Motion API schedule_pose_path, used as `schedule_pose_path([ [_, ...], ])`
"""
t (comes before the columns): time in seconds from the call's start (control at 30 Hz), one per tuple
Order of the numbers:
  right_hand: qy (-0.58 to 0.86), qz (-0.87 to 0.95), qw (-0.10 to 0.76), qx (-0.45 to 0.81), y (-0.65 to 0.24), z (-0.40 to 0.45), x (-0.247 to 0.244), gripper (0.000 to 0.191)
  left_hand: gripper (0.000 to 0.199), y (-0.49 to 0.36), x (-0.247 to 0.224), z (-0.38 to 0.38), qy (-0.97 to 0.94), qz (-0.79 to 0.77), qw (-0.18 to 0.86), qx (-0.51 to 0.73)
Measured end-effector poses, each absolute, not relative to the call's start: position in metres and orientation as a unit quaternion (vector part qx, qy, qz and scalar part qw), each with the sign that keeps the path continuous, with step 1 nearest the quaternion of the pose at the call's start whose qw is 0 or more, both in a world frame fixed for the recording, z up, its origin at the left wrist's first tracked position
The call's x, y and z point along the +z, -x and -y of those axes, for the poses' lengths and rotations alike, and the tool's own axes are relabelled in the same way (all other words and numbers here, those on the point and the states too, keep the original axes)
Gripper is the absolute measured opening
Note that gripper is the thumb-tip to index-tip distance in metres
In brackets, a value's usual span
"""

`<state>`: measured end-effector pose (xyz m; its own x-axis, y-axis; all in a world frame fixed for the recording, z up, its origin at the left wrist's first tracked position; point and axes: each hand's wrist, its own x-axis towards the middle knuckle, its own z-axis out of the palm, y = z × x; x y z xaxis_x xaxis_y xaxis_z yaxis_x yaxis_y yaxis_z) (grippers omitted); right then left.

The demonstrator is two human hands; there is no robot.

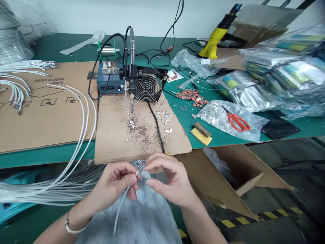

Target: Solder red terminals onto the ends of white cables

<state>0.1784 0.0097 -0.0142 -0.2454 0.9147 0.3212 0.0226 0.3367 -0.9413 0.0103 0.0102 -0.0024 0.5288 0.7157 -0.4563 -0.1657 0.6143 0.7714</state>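
Between the thumb and fingers of my left hand [119, 181] is a white cable [120, 208], pinched near its end, with the rest hanging down over my lap. My right hand [170, 178] is curved close to the cable's end, thumb and forefinger apart; whether a fingertip touches the wire ends I cannot tell. Beyond the hands, a soldering iron [132, 78] stands tip down in a holder above a small heap of solder bits [132, 123]. Small metal connector pieces [165, 117] lie scattered on the cardboard sheet [114, 145].
A blue soldering station [110, 79] and a fan [148, 86] stand behind. Finished-looking white cables [17, 89] lie at left, and a thick cable bundle [63, 193] lies below the table edge. Red-handled scissors [238, 122] rest on a plastic bag. An open carton [228, 176] stands at lower right.
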Motion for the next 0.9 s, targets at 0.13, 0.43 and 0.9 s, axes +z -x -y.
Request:
schedule_pose_path([
  [0.13, 0.359, 0.639, 0.427, 0.53, -0.189, -0.018, -0.006, 0.006, 0.024, -0.006, 0.003, -0.011, -0.355, -0.4, 0.807, 0.251],
  [0.43, 0.34, 0.615, 0.425, 0.57, -0.187, -0.019, -0.002, 0.008, 0.028, -0.009, 0.007, -0.009, -0.396, -0.419, 0.784, 0.231],
  [0.9, 0.364, 0.46, 0.41, 0.698, -0.191, -0.018, -0.031, 0.018, 0.028, 0.005, 0.009, -0.018, -0.516, -0.487, 0.686, 0.162],
])
